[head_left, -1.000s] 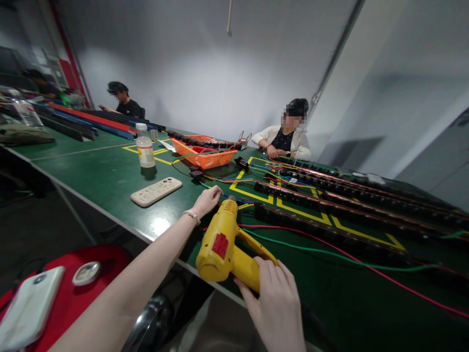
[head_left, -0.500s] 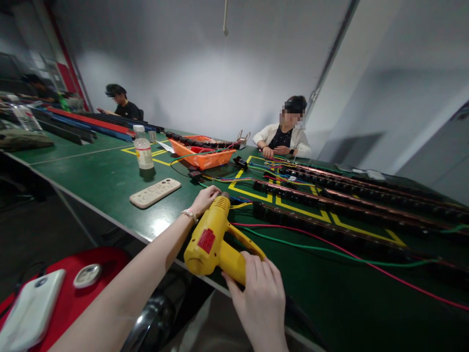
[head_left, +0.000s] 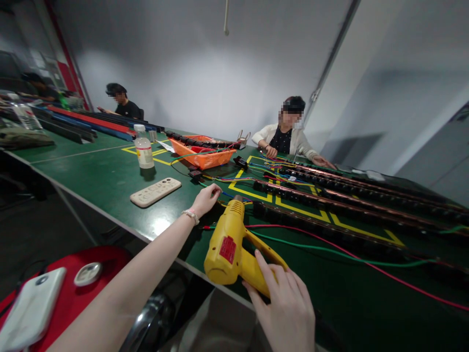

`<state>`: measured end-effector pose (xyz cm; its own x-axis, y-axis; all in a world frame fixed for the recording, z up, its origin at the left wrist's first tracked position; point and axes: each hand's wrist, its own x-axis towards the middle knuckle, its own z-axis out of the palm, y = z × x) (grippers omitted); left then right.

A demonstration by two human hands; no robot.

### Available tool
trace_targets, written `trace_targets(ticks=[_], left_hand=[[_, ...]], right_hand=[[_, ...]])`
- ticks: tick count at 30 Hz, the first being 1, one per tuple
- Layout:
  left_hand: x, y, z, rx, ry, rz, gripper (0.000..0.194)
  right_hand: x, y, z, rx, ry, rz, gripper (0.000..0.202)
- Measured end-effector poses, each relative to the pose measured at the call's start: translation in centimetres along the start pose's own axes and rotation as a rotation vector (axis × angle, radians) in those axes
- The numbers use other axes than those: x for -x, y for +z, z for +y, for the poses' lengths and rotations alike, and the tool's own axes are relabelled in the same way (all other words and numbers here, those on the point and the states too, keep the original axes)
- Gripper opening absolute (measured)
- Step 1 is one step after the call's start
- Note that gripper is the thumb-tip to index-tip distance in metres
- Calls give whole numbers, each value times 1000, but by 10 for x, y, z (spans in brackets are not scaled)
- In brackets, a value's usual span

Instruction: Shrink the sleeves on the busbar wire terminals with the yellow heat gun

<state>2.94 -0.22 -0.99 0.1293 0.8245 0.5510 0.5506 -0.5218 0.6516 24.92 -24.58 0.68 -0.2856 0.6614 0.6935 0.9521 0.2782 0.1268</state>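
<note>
My right hand [head_left: 284,298] is wrapped round the handle of a yellow heat gun [head_left: 229,244], whose nozzle points away from me. To its left, my left hand [head_left: 208,199] is closed with fingertips together, at the end of thin wires [head_left: 227,194]; what it pinches is too small to make out. Red and green wires [head_left: 293,227] run rightward behind the gun. Long black strips with copper-coloured edges [head_left: 308,220] lie on the green table [head_left: 110,181], over yellow tape marks.
An orange basket [head_left: 205,159] holds a black strip. Left of it are a bottle [head_left: 144,149] and a beige phone [head_left: 156,192]. Across the table sits a person [head_left: 282,139] in white; another [head_left: 126,108] sits farther left. A red stool [head_left: 106,259] holds a white phone [head_left: 32,305].
My right hand and the heat gun have moved right and slightly toward me, away from my left hand. The person in white has stretched an arm out over the strips.
</note>
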Motion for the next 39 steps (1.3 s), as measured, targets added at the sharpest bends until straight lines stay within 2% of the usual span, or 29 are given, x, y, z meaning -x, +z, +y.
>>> trace_targets(ticks=[6, 12, 22, 31, 39], left_hand=[[0, -1, 7, 18, 31, 19, 13], [0, -1, 10, 14, 28, 37, 13], [0, 0, 9, 5, 22, 36, 14], [-2, 1, 3, 22, 15, 12, 18], [-8, -4, 1, 40, -64, -45, 24]], right_hand=[[9, -7, 9, 49, -5, 39, 49], [11, -8, 6, 71, 6, 47, 49], [10, -4, -17, 101, 39, 48, 50], [-5, 7, -42, 29, 45, 37, 45], [-15, 16, -58, -20, 59, 22, 44]])
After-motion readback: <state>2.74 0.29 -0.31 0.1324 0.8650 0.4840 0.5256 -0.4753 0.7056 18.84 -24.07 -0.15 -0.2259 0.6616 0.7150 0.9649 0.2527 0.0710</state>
